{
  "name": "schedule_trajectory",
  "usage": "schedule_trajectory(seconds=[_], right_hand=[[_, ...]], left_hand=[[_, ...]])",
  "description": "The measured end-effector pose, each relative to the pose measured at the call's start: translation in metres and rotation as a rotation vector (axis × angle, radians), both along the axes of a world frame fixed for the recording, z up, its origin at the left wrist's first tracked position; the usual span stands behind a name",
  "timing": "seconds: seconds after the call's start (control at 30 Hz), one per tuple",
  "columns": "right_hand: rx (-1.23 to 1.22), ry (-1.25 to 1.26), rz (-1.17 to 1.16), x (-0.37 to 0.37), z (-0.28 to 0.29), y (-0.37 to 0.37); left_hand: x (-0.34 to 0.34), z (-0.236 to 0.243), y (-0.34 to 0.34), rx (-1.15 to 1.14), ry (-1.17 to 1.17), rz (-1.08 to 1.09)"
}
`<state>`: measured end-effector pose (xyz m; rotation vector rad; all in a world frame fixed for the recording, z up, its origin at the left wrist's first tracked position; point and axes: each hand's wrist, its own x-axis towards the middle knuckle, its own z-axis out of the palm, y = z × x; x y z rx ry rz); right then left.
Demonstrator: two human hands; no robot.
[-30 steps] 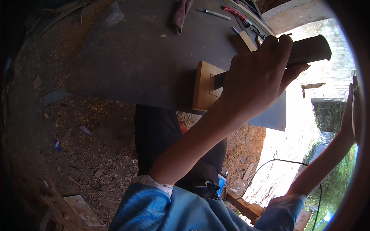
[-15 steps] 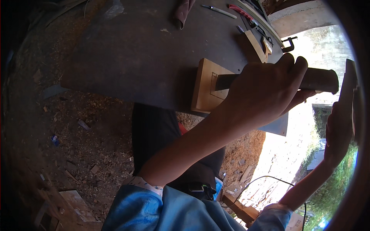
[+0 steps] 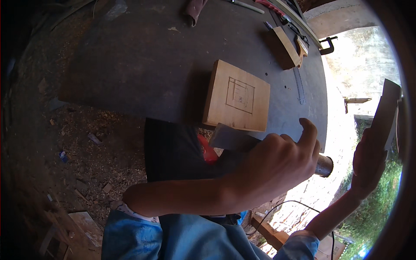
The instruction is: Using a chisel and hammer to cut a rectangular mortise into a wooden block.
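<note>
A thick square wooden block [image 3: 216,104] lies on the dark workbench near its front edge, with nested rectangles drawn in dark lines on its top face. My left hand [image 3: 281,158] is closed around a chisel, its index finger raised. The wide chisel blade [image 3: 229,138] points left, just off the block's near side, and the round handle end [image 3: 324,166] sticks out behind my hand. Farther right, my right hand [image 3: 368,162] grips a flat-faced wooden piece [image 3: 386,106] held upright, apart from the block. My right fingers are partly in shadow.
On the workbench [image 3: 130,65] are a small wooden block [image 3: 284,47], a brush [image 3: 302,45], a thin metal strip [image 3: 299,86], a red-handled tool [image 3: 273,8] and a brown cloth [image 3: 196,11]. A C-clamp [image 3: 328,45] sits at the right edge. Wood shavings [image 3: 117,151] cover the floor.
My left hand has drawn the chisel off the block's top toward me, uncovering the drawn lines. My right hand has come slightly lower and left with the wooden piece. The view has shifted a little.
</note>
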<state>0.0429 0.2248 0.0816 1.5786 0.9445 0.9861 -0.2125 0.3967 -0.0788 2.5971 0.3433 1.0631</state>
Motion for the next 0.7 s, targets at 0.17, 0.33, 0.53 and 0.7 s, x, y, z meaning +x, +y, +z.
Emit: schedule_trajectory(seconds=[0.17, 0.33, 0.53, 0.7], right_hand=[[-0.128, -0.131, 0.061, 0.013, -0.006, -0.02], [-0.016, -0.033, 0.182, 0.019, -0.019, -0.041], [0.382, 0.368, 0.273, 0.026, -0.027, -0.051], [0.695, 0.732, 0.379, -0.086, -0.069, -0.013]], left_hand=[[-0.027, -0.011, 0.006, 0.0, 0.17, 0.078], [-0.056, -0.014, 0.007, -0.061, 0.218, 0.138], [-0.071, -0.003, 0.013, -0.157, 0.031, -0.026], [-0.036, 0.016, 0.016, -0.225, -0.184, -0.185]])
